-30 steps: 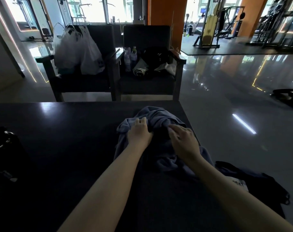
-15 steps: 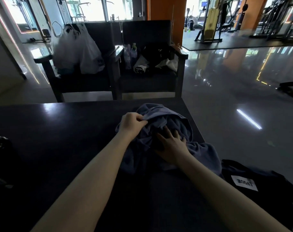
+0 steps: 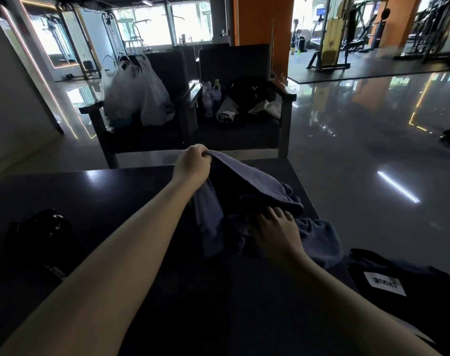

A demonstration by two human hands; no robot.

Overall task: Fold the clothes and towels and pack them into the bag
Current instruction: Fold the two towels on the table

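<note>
1. Deals with one blue-grey cloth (image 3: 247,183), bunched on the dark table (image 3: 103,196) near its far right corner; cannot tell whether towel or garment.
2. Pinches a fold of it in the left hand (image 3: 191,167), fingers curled tight round the edge and lifted clear of the tabletop, so that the fold arches up and over toward the right.
3. Presses the lower heap down with the right hand (image 3: 276,228), fingers straight and spread, tips tucked just under the raised fold; grips nothing.
4. Looks like an early point in the task: no neat fold made yet, no flat stack anywhere on the table, nothing seen going into a bag.
5. Leaves, by that judgement, nearly all of the work: spreading this piece, folding it, folding the rest, packing.
6. Shows a black bag (image 3: 38,235) with metal fittings at the table's left edge, well apart from the cloth; too dark to tell open from closed, or what is inside.
7. Shows a dark item (image 3: 414,276) with a white label (image 3: 384,285) hanging off the near right corner, just beside the cloth's trailing end; cannot tell bag from garment.
8. Beyond the table, two dark chairs (image 3: 234,62): white plastic bags (image 3: 139,96), full and bulging, on the left seat; bottles (image 3: 211,97) and loose dark and pale clothing (image 3: 254,104) on the right seat.
</note>
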